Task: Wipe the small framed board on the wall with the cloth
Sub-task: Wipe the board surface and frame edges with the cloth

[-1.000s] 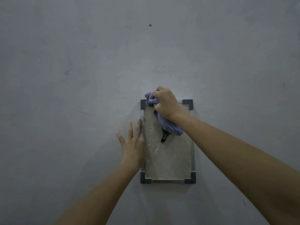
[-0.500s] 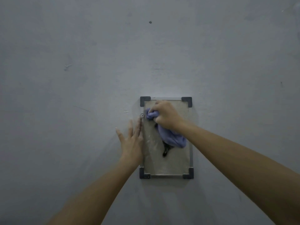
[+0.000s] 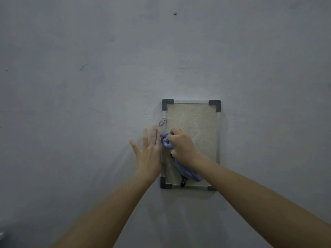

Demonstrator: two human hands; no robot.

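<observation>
A small framed board [image 3: 197,119] with dark corner pieces and a pale beige face hangs on the grey wall. My right hand [image 3: 182,146] presses a bunched purple cloth [image 3: 188,171] against the board's left middle; the cloth trails down toward the lower edge. A dark item [image 3: 183,181] pokes out under the cloth near the bottom rail. My left hand [image 3: 148,151] lies flat with fingers apart on the wall, touching the board's left edge. A metal hanger tab [image 3: 163,121] sits on the left rail above my fingers.
The wall [image 3: 89,104] is bare grey plaster with faint scuffs. A small screw or nail [image 3: 175,13] sticks out high above the board. Something pale shows at the bottom left corner [image 3: 2,234].
My right hand has slid the cloth down from the board's top left corner to its left middle. The left hand has stayed flat against the left edge.
</observation>
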